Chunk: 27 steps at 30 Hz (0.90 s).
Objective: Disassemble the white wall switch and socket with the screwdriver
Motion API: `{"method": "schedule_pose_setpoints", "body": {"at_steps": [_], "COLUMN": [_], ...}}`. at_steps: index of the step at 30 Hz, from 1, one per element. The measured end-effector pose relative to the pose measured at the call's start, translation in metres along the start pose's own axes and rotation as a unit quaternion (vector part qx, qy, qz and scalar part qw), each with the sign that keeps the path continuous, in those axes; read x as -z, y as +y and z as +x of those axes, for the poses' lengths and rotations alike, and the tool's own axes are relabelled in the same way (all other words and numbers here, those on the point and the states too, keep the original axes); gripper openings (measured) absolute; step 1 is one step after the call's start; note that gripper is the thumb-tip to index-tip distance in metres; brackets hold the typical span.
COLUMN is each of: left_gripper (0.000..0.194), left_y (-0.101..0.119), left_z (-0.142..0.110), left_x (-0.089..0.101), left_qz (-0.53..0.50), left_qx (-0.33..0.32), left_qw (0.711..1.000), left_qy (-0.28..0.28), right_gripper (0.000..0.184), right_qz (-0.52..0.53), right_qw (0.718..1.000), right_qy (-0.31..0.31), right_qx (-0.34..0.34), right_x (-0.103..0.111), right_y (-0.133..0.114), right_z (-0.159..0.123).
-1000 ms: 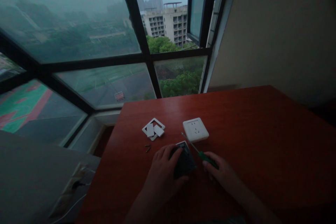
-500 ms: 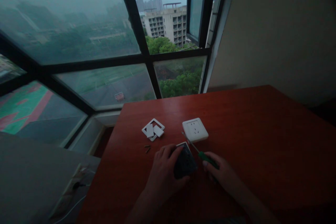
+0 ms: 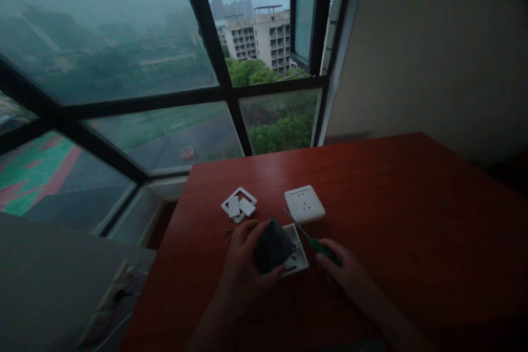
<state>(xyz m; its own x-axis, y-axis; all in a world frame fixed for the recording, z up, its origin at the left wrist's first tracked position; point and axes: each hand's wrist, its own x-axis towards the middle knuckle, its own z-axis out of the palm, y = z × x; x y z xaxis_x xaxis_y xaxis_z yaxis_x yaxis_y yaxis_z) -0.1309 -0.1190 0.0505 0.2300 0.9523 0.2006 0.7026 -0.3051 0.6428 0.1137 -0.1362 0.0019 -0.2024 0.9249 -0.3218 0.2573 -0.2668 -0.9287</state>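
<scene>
My left hand (image 3: 241, 261) grips a dark square switch module (image 3: 273, 247) by its edges, tilted over a shallow white mounting box (image 3: 303, 261). The module covers the left part of that box, whose open inside shows on the right. In my right hand (image 3: 344, 267) is a screwdriver (image 3: 324, 250) with a green handle. Its thin shaft points up and left, the tip close to the left edge of a white wall socket (image 3: 305, 203). A white square frame (image 3: 251, 196) lies farther left, with white cover pieces (image 3: 247, 207) on it. Small screws (image 3: 229, 232) lie partly behind my left hand.
The reddish-brown wooden table (image 3: 396, 203) stands against a dark-framed window (image 3: 165, 100) and a pale wall (image 3: 421, 55). Left of the table, low down, a power strip (image 3: 117, 291) with a plug and a white cable is dimly visible.
My left hand has lifted and shifted the dark module to the left, uncovering part of the white box beneath. My right hand keeps nearly the same place with the screwdriver.
</scene>
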Motion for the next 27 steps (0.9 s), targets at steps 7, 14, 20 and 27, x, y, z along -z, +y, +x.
{"method": "schedule_pose_setpoints", "body": {"at_steps": [7, 14, 20, 27], "left_gripper": [0.070, 0.068, 0.068, 0.068], "left_y": [-0.026, -0.043, -0.045, -0.037], "left_z": [-0.003, -0.007, -0.012, -0.010], "left_x": [0.019, 0.025, 0.024, 0.012], "left_qz": [0.044, 0.108, 0.108, 0.072], "left_qx": [0.016, 0.034, 0.027, 0.008], "left_qw": [0.998, 0.993, 0.994, 0.997], "left_qy": [0.032, 0.019, -0.010, -0.027], "right_gripper": [0.038, 0.038, 0.036, 0.021], "right_qz": [0.004, 0.007, -0.001, -0.148], "right_qw": [1.000, 1.000, 1.000, 0.985], "right_qy": [0.002, 0.011, 0.017, 0.059], "right_qx": [-0.010, -0.015, -0.017, 0.070], "right_x": [0.000, 0.001, -0.002, -0.013], "right_y": [-0.001, 0.003, -0.006, -0.025], "right_z": [0.000, 0.001, 0.003, 0.020]}}
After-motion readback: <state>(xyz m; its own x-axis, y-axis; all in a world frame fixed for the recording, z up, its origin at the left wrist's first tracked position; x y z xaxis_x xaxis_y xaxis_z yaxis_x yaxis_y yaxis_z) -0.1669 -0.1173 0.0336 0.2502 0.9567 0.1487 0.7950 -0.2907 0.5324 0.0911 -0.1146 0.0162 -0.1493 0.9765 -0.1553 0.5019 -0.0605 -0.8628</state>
